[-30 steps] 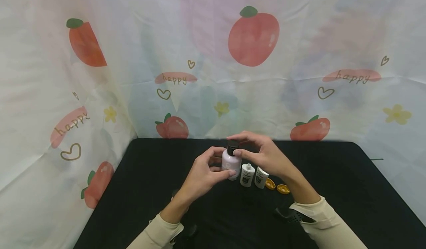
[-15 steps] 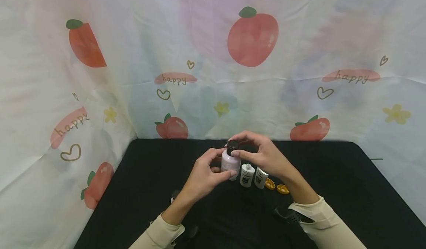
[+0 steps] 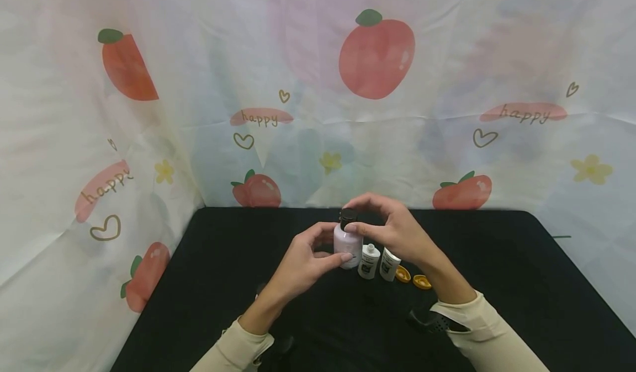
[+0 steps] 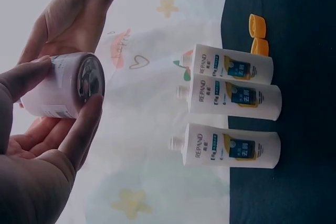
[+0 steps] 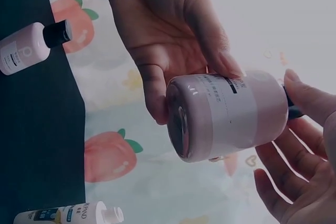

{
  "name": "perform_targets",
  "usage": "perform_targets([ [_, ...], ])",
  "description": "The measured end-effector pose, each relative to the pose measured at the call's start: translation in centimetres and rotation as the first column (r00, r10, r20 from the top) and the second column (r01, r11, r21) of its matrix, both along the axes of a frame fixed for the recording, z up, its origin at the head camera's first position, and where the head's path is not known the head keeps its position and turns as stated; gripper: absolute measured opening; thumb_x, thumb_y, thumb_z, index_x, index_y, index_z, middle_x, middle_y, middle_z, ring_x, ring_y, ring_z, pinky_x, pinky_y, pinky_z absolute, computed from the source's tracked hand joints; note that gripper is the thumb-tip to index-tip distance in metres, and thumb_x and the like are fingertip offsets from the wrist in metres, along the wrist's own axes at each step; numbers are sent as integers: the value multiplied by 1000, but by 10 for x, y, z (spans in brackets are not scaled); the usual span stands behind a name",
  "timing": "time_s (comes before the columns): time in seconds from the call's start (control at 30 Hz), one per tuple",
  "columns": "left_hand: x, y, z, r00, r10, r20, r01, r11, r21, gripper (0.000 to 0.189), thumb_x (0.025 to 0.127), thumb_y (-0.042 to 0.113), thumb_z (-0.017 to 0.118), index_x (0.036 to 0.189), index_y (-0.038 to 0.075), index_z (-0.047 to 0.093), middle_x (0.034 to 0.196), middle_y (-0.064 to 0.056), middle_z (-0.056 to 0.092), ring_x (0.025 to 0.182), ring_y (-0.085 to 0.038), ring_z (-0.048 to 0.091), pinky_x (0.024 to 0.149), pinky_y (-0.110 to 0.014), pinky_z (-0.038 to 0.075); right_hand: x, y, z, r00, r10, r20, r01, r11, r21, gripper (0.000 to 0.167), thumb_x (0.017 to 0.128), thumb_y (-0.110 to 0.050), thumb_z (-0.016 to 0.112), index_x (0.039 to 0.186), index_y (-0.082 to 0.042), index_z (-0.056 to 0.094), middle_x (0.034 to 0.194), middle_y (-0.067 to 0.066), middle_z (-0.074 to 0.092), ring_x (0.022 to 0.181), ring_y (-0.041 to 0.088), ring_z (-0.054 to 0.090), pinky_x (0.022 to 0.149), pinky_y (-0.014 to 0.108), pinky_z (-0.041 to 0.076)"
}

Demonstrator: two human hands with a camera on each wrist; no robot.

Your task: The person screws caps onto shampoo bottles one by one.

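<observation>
A pale pink bottle [image 3: 348,248] is held up over the table, its base facing the camera in both wrist views. My left hand [image 3: 306,261] grips its body, the thumb across the front. At the top, my right hand [image 3: 397,226] pinches the black cap [image 3: 349,218] between thumb and fingers. Just right of it in the head view stand white bottles without caps, one of them a white bottle [image 3: 369,261] nearest the pink one. The left wrist view shows three, including a separate white bottle [image 4: 231,146].
Two yellow caps [image 3: 422,282] lie right of the white bottles. A second pink bottle [image 5: 23,50] with a black cap stands on the black tablecloth [image 3: 208,272], mostly hidden by my left forearm in the head view. A printed curtain [image 3: 308,57] rises behind the table.
The pink bottle has shifted slightly right and turned a little, so its printed front faces differently. Both hands stay on it, nearly in place.
</observation>
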State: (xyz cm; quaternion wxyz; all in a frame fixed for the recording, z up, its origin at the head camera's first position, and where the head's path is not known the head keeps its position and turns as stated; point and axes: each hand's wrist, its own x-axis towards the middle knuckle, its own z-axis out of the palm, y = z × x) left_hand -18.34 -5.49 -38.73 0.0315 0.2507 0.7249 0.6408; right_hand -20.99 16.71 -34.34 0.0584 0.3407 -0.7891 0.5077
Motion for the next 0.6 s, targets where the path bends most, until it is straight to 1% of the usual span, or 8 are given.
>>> perform_targets([
  [0.13, 0, 2, 0, 1000, 6, -4, -6, 1000, 2, 48, 88, 9, 80, 131, 9, 60, 121, -8, 68, 110, -17, 66, 84, -31, 60, -2, -1, -2, 1000, 19, 16, -19, 1000, -23, 32, 93, -9, 75, 122, -17, 66, 119, -1, 66, 113, 16, 65, 96, 32, 51],
  [0.23, 0, 2, -1, 1000, 8, -6, -8, 1000, -6, 49, 88, 9, 80, 132, 9, 60, 121, -7, 68, 110, -17, 66, 84, -32, 60, -3, 0, -4, 998, 58, 3, -58, 998, -26, 35, 93, -7, 74, 126, -18, 66, 120, 0, 66, 112, 17, 65, 94, 33, 53],
  [0.33, -1, 1, -1, 1000, 1, -12, -1, 1000, -15, 51, 88, 11, 80, 135, 10, 60, 122, -7, 67, 112, -20, 66, 84, -31, 60, -4, 2, -4, 994, 107, -9, -107, 994, -31, 38, 95, -4, 70, 130, -17, 65, 124, 1, 65, 113, 18, 65, 92, 33, 55],
  [0.47, -1, -1, 0, 1000, -26, -13, 25, 1000, -14, 51, 89, 11, 79, 136, 10, 59, 125, -8, 67, 114, -25, 65, 85, -30, 60, -5, 3, -2, 984, 178, 18, -177, 983, -57, 39, 99, -1, 63, 136, -14, 62, 129, 4, 65, 118, 22, 65, 95, 33, 55],
  [0.53, -2, -2, 1, 999, -34, -12, 34, 999, -16, 52, 90, 10, 78, 137, 10, 58, 126, -9, 66, 115, -25, 65, 85, -31, 60, -5, 3, -2, 979, 199, 39, -196, 978, -68, 39, 100, -1, 61, 138, -12, 61, 132, 6, 65, 120, 22, 65, 97, 33, 55],
  [0.6, -2, -2, 1, 999, -32, -16, 32, 999, -24, 53, 90, 9, 78, 138, 8, 57, 126, -8, 66, 114, -22, 65, 84, -30, 60, -4, 2, -2, 979, 199, 53, -194, 978, -78, 39, 100, -1, 61, 138, -10, 61, 133, 9, 65, 121, 22, 65, 97, 33, 55],
])
